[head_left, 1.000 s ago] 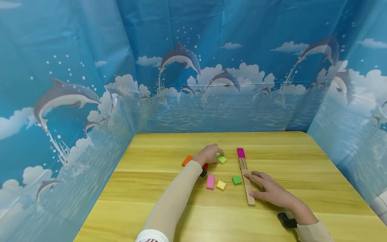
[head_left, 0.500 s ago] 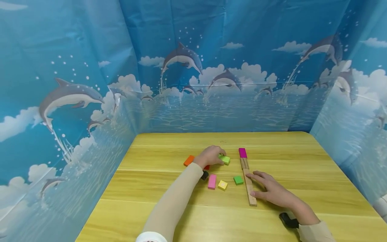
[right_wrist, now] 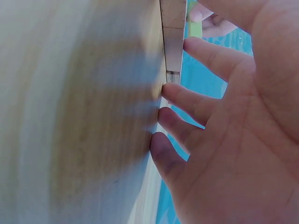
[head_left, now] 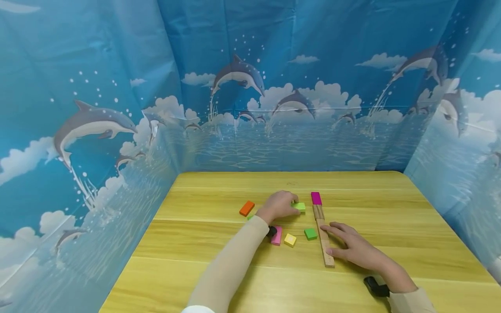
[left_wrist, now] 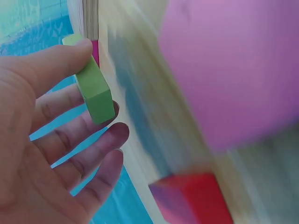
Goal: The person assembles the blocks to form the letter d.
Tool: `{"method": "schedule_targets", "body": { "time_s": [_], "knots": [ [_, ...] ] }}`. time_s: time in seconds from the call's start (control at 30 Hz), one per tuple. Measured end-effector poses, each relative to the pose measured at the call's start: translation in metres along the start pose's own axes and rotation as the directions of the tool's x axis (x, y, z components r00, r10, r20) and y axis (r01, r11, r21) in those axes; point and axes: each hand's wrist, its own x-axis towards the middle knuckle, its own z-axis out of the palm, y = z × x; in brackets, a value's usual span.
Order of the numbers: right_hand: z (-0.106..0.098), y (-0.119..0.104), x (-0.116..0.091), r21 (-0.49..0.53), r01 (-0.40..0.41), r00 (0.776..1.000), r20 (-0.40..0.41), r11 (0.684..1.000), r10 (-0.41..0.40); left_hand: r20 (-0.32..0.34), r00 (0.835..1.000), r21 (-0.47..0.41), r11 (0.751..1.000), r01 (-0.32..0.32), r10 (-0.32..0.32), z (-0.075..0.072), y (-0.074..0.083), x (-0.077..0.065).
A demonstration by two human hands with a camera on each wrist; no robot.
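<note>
Head view: the left hand (head_left: 278, 206) pinches the light green block (head_left: 300, 207) between thumb and fingers; the block is at that hand's right side. Farther right of the left hand, the wooden row (head_left: 325, 243) lies on the surface (head_left: 391, 208), magenta block (head_left: 316, 198) at its far end. The right hand (head_left: 354, 248), fingers spread, touches the row's right edge. Left of the right hand: green block (head_left: 311, 234), yellow block (head_left: 290, 240), pink block (head_left: 277, 235).

Wooden strip (head_left: 324, 238): with right hand (head_left: 358, 248), blocks low sideways passage.
Lane: narrow, between light-green block (head_left: 300, 207) and magenta block (head_left: 316, 198).
Far tabletop (head_left: 242, 182): room across, beyond the blocks.
</note>
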Motion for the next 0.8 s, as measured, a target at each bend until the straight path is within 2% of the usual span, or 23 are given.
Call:
{"method": "schedule_targets", "body": {
  "time_s": [0.37,0.8],
  "knots": [
    [-0.002,-0.002,-0.002,-0.012,0.038,0.999,-0.022,0.999,-0.038,-0.014,1.000,0.055,0.998,0.022,-0.021,0.013,0.020,0.004],
    [-0.003,-0.002,-0.003,-0.005,0.051,0.998,-0.024,0.999,-0.051,-0.001,1.000,0.102,0.995,-0.013,0.013,0.017,0.032,0.008]
  ]
}}
